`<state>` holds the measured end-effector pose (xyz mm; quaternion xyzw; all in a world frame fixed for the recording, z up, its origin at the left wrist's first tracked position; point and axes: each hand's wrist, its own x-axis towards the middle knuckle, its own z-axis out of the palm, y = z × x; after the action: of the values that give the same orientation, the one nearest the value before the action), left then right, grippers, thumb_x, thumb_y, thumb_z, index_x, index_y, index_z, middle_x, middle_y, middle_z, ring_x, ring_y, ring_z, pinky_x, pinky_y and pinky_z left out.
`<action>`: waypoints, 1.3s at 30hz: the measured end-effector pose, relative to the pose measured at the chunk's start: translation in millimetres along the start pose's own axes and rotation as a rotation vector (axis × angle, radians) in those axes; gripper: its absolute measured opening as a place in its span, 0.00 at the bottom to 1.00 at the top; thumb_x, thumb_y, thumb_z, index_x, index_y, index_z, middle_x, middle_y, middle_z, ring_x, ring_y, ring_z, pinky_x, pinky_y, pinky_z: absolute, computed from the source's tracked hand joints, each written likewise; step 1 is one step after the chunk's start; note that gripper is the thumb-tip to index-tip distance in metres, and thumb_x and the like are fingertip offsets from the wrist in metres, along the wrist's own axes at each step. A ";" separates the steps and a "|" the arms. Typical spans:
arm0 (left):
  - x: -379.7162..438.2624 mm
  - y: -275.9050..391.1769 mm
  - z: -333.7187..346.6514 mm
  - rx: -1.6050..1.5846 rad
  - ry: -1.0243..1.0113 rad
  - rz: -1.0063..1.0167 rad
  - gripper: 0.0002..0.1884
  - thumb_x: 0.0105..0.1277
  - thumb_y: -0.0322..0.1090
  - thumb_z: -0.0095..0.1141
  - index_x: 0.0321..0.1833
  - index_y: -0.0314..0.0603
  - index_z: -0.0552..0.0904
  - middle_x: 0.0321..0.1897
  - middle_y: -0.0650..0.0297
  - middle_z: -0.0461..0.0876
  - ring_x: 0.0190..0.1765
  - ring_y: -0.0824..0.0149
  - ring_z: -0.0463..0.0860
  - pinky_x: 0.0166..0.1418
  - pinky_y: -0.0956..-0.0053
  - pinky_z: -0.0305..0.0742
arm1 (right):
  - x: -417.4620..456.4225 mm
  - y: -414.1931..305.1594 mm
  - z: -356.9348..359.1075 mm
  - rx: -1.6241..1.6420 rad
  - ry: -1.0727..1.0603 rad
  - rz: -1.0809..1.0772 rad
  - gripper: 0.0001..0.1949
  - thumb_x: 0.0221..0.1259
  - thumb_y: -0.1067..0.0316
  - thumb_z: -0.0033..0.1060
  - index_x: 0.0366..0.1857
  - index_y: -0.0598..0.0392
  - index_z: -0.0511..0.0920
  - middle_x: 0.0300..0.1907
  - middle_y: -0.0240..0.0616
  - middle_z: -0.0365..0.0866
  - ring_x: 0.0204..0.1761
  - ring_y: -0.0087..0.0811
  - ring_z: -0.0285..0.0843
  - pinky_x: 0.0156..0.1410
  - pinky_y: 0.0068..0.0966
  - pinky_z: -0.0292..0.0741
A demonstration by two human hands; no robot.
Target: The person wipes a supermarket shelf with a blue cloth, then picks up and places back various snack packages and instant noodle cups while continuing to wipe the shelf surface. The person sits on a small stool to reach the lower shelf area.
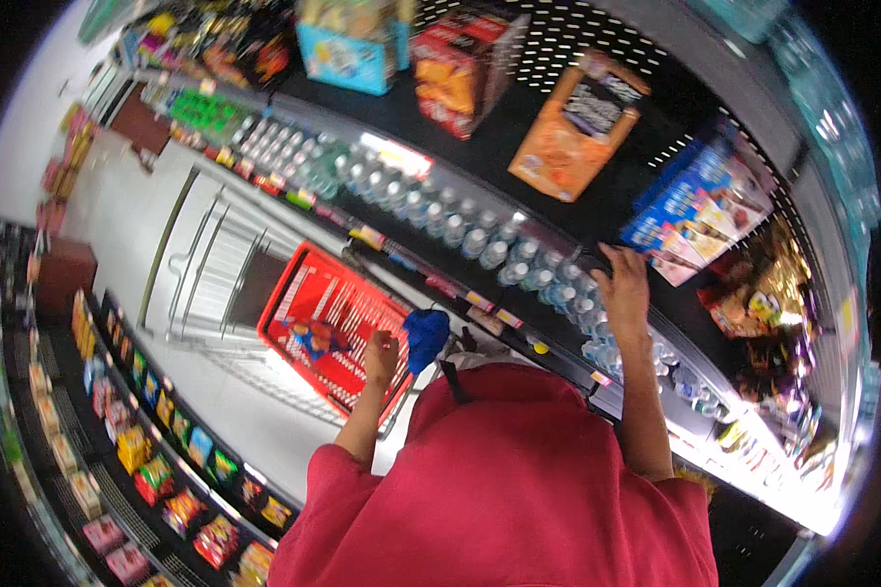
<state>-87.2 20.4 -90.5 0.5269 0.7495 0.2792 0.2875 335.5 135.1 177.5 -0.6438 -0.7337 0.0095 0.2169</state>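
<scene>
My right hand [624, 282] is raised at the front edge of a black shelf, fingers apart and nothing seen in them. Just beyond its fingertips stands a blue snack box [694, 209] with pictures on it. Rows of clear plastic bottles with white caps [495, 253] fill the shelf below. My left hand [382, 357], its fingers loosely curled, hovers over or touches the near part of a red plastic basket [279, 297] on a metal shopping cart [238, 367]. Whether it grips anything is unclear. Beside it is a bundled blue cloth [425, 339]. A blue and orange package [316, 339] lies in the basket.
An orange box [576, 128], a red box [462, 73] and a light blue box [352, 48] stand along the shelf. Gold snack bags [767, 293] lie at the right. Across the aisle floor [128, 202], another shelf holds packaged snacks [154, 477].
</scene>
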 end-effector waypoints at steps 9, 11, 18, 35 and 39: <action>3.5 -92.6 -49.3 0.363 0.321 -0.613 0.25 0.61 0.39 0.65 0.58 0.37 0.72 0.60 0.48 0.71 0.61 0.44 0.71 0.62 0.52 0.75 | 10.2 -11.7 5.3 -0.129 -0.068 0.087 0.11 0.55 0.74 0.68 0.42 0.55 0.79 0.43 0.42 0.77 0.50 0.47 0.77 0.54 0.39 0.74; 11.2 -110.5 -58.1 0.358 0.395 -0.697 0.28 0.61 0.41 0.64 0.62 0.39 0.72 0.64 0.49 0.71 0.64 0.45 0.71 0.63 0.52 0.75 | 12.8 -15.0 6.6 -0.162 -0.076 0.094 0.11 0.55 0.74 0.67 0.41 0.55 0.78 0.43 0.42 0.77 0.49 0.47 0.77 0.53 0.39 0.74; 41.7 -163.5 -68.5 0.179 0.340 -0.951 0.24 0.63 0.45 0.63 0.53 0.33 0.74 0.54 0.42 0.81 0.53 0.42 0.84 0.56 0.52 0.80 | 16.6 -17.3 12.7 -0.152 -0.080 0.105 0.10 0.56 0.74 0.67 0.41 0.53 0.78 0.42 0.42 0.77 0.48 0.47 0.77 0.51 0.39 0.74; 22.9 -134.0 -69.4 0.065 0.525 -0.425 0.10 0.65 0.32 0.61 0.40 0.29 0.81 0.37 0.42 0.81 0.45 0.42 0.80 0.53 0.49 0.73 | 17.0 -19.8 13.2 -0.172 -0.040 0.154 0.10 0.51 0.73 0.70 0.38 0.53 0.79 0.40 0.39 0.76 0.47 0.46 0.78 0.48 0.40 0.76; 16.9 -80.3 -87.2 -0.245 0.598 -0.280 0.15 0.70 0.33 0.57 0.48 0.23 0.80 0.45 0.45 0.83 0.49 0.51 0.80 0.57 0.60 0.74 | 13.6 -21.4 9.3 -0.172 -0.010 0.176 0.09 0.53 0.72 0.69 0.37 0.52 0.79 0.39 0.37 0.75 0.46 0.44 0.78 0.48 0.39 0.77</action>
<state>-205.7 3.1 -91.5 0.2758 0.8265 0.4667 0.1519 311.3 146.8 179.5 -0.7218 -0.6736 -0.0312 0.1558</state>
